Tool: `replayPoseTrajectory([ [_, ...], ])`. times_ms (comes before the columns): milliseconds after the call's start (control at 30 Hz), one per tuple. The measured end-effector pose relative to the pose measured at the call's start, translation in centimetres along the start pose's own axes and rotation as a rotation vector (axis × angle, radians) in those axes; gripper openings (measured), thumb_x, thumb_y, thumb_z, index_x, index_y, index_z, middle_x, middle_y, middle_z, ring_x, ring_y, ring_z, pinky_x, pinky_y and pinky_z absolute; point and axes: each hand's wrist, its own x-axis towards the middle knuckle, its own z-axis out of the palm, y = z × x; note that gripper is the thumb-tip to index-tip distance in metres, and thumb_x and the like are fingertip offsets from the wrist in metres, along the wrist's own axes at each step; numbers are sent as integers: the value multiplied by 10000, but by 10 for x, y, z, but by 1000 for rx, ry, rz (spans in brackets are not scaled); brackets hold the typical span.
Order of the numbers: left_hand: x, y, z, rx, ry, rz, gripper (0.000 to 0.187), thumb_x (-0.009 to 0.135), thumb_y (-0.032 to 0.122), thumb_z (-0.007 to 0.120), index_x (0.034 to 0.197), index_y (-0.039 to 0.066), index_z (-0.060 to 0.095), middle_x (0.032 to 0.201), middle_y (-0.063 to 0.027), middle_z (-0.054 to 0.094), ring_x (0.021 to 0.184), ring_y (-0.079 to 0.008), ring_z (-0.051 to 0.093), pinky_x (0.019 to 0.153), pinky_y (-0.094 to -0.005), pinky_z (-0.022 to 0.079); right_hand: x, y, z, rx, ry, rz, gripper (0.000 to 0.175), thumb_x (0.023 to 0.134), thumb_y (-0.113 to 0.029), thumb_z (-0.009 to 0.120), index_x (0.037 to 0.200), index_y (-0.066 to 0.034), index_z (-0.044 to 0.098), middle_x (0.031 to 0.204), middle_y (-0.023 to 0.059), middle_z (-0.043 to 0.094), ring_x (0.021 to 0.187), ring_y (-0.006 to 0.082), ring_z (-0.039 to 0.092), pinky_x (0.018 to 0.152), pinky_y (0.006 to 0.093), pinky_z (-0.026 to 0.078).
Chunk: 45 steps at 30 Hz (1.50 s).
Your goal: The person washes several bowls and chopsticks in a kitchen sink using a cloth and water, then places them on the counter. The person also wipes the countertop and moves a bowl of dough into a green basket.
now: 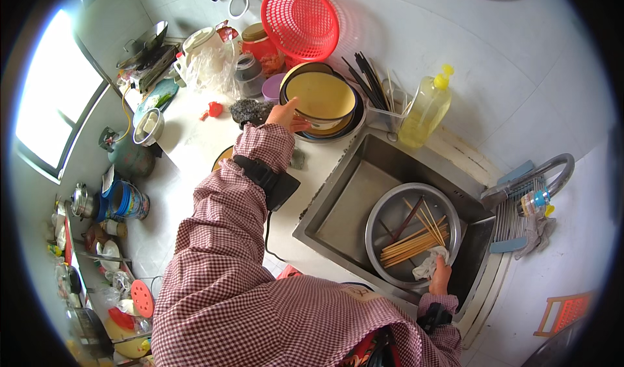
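Note:
My left hand grips the near rim of a yellow enamel bowl, thumb at the edge and fingers below. Under and behind this bowl, more bowls and a plate are stacked on the counter. Down at the sink, my right hand holds a crumpled white cloth over the near rim of a round metal basin. Several wooden chopsticks lie in the basin, some in a bundle and some crossing loosely. The basin stands in the right part of the stainless steel sink.
A chopstick holder and a yellow dish soap bottle stand behind the sink. The faucet arches at right. A red colander leans on the wall. Near my left wrist lies a dark scouring pad. A gas cylinder stands at left.

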Motion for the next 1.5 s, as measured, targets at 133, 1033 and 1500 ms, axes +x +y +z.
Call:
replayPoseTrajectory([
  [133,-21,-3,-8,46,-24,-25,559,875,444,489,1164,-30,420,840,-199,564,647,-277,601,580,-338,523,1,-3,-4,-2,24,-8,326,859,-248,560,1065,3,538,889,41,594,720,142,585,561,258,460],
  [1033,-101,-139,-221,-88,193,-188,251,798,28,494,1025,-74,520,958,-190,602,824,-268,627,690,-353,526,-19,-20,11,-169,-18,58,330,826,-369,560,953,-64,570,759,35,607,560,150,565,402,264,382],
  [1500,-160,-169,65,-168,-771,-406,451,722,-8,473,1173,8,480,1070,-130,578,955,-268,581,792,-410,484,-25,-20,15,-8,-194,-5,345,832,-333,590,1051,-71,543,863,28,614,674,129,598,445,256,431],
])
